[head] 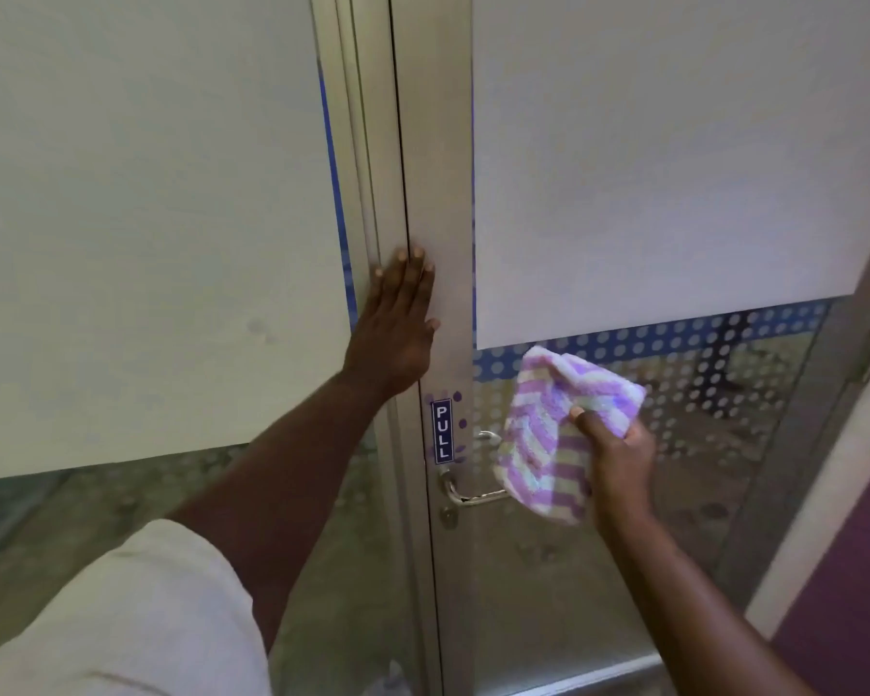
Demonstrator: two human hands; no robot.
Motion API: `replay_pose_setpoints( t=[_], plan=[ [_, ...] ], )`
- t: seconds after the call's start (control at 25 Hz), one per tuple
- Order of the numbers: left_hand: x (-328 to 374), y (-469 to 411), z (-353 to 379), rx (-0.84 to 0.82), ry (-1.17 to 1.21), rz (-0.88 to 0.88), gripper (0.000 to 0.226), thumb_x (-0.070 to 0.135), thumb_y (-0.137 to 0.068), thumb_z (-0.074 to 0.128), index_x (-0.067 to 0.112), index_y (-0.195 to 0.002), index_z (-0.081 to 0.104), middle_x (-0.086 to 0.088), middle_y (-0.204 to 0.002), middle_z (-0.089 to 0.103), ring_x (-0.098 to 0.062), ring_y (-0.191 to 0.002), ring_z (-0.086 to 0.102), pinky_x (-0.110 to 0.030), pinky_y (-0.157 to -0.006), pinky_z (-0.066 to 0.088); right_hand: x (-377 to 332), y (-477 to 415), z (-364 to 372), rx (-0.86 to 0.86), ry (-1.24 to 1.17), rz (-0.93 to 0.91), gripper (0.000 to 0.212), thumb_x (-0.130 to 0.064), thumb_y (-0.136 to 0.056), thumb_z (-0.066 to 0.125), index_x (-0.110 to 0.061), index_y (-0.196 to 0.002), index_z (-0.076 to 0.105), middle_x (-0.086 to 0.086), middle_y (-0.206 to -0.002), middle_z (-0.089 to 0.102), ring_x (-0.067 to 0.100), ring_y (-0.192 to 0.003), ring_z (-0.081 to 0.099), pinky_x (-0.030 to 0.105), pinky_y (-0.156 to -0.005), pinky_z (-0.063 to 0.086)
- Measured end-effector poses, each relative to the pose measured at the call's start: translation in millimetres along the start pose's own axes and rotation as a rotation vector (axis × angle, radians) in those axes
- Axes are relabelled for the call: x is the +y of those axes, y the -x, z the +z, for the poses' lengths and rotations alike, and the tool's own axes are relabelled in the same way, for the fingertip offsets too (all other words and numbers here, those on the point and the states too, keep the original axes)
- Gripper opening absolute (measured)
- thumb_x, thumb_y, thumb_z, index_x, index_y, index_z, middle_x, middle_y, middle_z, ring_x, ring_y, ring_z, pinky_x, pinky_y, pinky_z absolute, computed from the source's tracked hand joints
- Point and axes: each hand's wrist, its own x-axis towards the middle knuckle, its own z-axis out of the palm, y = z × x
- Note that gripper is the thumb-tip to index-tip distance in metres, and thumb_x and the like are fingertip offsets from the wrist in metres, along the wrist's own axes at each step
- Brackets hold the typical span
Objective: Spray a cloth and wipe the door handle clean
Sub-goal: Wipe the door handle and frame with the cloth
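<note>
A chrome lever door handle (465, 496) sticks out to the right from the metal door frame (438, 143), just below a blue "PULL" sticker (442, 431). My right hand (619, 462) grips a purple, white and pale-green striped cloth (553, 434). The cloth hangs over the handle's right end and hides it. My left hand (398, 319) lies flat with fingers spread on the frame, above the sticker. No spray bottle is clearly in view.
The glass door (674, 168) has a frosted upper panel and a dotted band lower down. A second frosted pane (147, 218) stands to the left. A purple wall (845, 595) is at the right. Something pale and blurred (390, 678) shows at the bottom edge.
</note>
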Motion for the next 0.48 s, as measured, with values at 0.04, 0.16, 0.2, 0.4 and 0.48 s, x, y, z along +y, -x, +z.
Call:
replay_pose_setpoints(
  t=[0.04, 0.16, 0.2, 0.4, 0.48],
  plan=[
    [-4, -2, 6, 0.021, -0.018, 0.019, 0.072, 0.027, -0.106, 0.052, -0.001, -0.165, 0.021, -0.023, -0.174, 0.015, -0.039, -0.163, 0.013, -0.059, -0.131, 0.016, 5, -1, 4, 0.012, 0.02, -0.01, 0.026, -0.024, -0.079, 0.076, -0.013, -0.102, 0.076, 0.015, -0.097, 0.079, 0.033, -0.085, 0.075, 0.049, -0.076, 0.062],
    [-11, -6, 22, 0.053, -0.06, 0.033, 0.069, 0.027, -0.108, 0.05, -0.003, -0.164, 0.023, -0.025, -0.173, 0.018, -0.041, -0.162, 0.016, -0.06, -0.131, 0.016, 21, -4, 19, 0.074, 0.094, -0.054, 0.03, -0.027, -0.081, 0.074, -0.01, -0.106, 0.075, 0.007, -0.095, 0.077, 0.026, -0.085, 0.072, 0.038, -0.075, 0.06],
    [-12, -7, 27, 0.065, -0.066, 0.038, 0.068, 0.027, -0.109, 0.049, -0.003, -0.164, 0.024, -0.025, -0.173, 0.019, -0.042, -0.161, 0.018, -0.059, -0.131, 0.016, 27, -4, 25, 0.106, 0.134, -0.08, 0.029, -0.029, -0.083, 0.074, -0.012, -0.107, 0.075, 0.006, -0.097, 0.077, 0.023, -0.087, 0.072, 0.037, -0.076, 0.059],
    [-18, -10, 41, 0.125, -0.105, 0.042, 0.064, 0.029, -0.11, 0.045, -0.003, -0.163, 0.027, -0.026, -0.171, 0.024, -0.042, -0.16, 0.023, -0.058, -0.131, 0.014, 64, -7, 71, 0.181, 0.292, -0.383, 0.011, -0.025, -0.089, 0.072, -0.025, -0.1, 0.069, -0.003, -0.107, 0.055, 0.012, -0.09, 0.063, 0.016, -0.079, 0.049],
    [-20, -10, 44, 0.14, -0.114, 0.048, 0.063, 0.029, -0.11, 0.044, -0.004, -0.162, 0.028, -0.027, -0.17, 0.026, -0.043, -0.159, 0.025, -0.057, -0.13, 0.014, 87, -9, 96, 0.14, 0.371, -0.425, 0.016, -0.018, -0.089, 0.075, -0.013, -0.104, 0.072, -0.004, -0.105, 0.046, 0.015, -0.088, 0.058, 0.016, -0.076, 0.048]
  ],
)
